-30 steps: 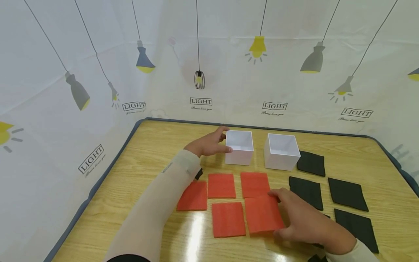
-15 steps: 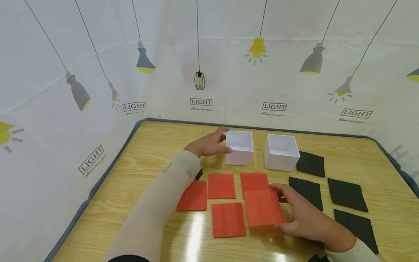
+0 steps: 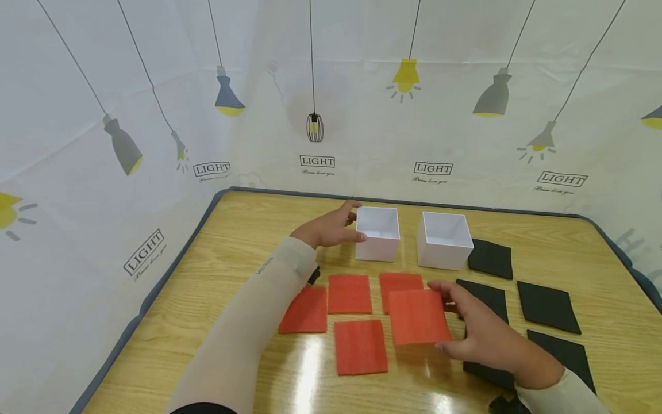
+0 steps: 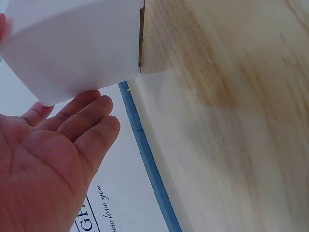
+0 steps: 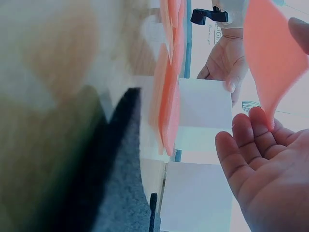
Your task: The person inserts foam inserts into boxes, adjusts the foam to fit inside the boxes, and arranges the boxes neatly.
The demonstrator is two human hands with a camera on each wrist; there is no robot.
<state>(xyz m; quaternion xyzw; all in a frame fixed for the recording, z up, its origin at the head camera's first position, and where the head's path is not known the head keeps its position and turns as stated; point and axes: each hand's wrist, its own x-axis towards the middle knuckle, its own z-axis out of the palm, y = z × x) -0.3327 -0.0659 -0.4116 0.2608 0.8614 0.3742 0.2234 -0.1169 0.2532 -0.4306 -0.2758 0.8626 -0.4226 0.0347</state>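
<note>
My right hand (image 3: 488,342) holds a red felt square (image 3: 419,317) above the table, thumb at its near right corner and fingers at its far right corner. The felt hangs curved in the right wrist view, beside my fingers (image 5: 248,137). My left hand (image 3: 328,229) holds the left white box (image 3: 377,249) at its left side, thumb on the front and fingers toward the back. In the left wrist view the fingers lie against the box wall (image 4: 77,53). Other red felt squares (image 3: 350,294) lie flat on the table, one partly covered by the raised square.
A second white box (image 3: 445,255) stands right of the first, open side up. Several black felt squares (image 3: 550,306) lie at the right, some partly hidden by my right hand. A printed curtain (image 3: 362,115) rises behind the wooden table (image 3: 248,230).
My right hand has lifted the red felt square up off the table and away from me, uncovering a strip of table below. The left hand stays on the box.
</note>
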